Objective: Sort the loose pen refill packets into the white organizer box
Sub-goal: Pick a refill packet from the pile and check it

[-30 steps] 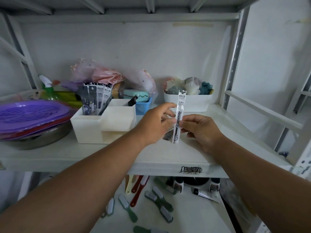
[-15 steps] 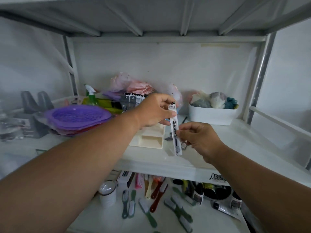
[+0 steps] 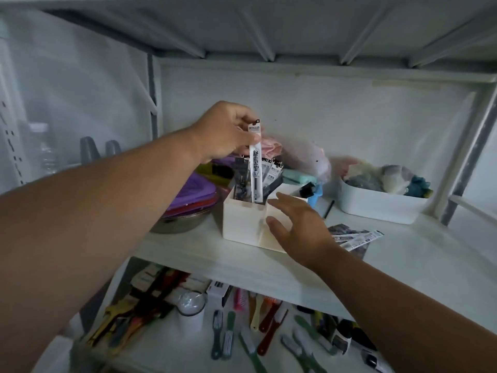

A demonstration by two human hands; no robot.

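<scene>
My left hand [image 3: 226, 131] pinches the top of a long white pen refill packet [image 3: 255, 168], held upright with its lower end inside the rear left compartment of the white organizer box [image 3: 242, 224]. Several other refill packets [image 3: 271, 172] stand in that same compartment. My right hand [image 3: 298, 230] is spread with relaxed fingers against the box's front right side, holding nothing. A few loose refill packets [image 3: 355, 236] lie flat on the shelf just right of my right hand.
A purple tray stack on a metal bowl [image 3: 188, 208] sits left of the box. A white bin of fabric items [image 3: 382, 205] stands at the right rear, with plastic bags [image 3: 306, 160] behind the box. A black pen [image 3: 328, 208] lies on the shelf. Brushes and combs [image 3: 252, 332] cover the lower shelf.
My left hand lifted the packet up and over to the box and lowered its end into the rear compartment. My right hand let go of it and moved to the box's side.
</scene>
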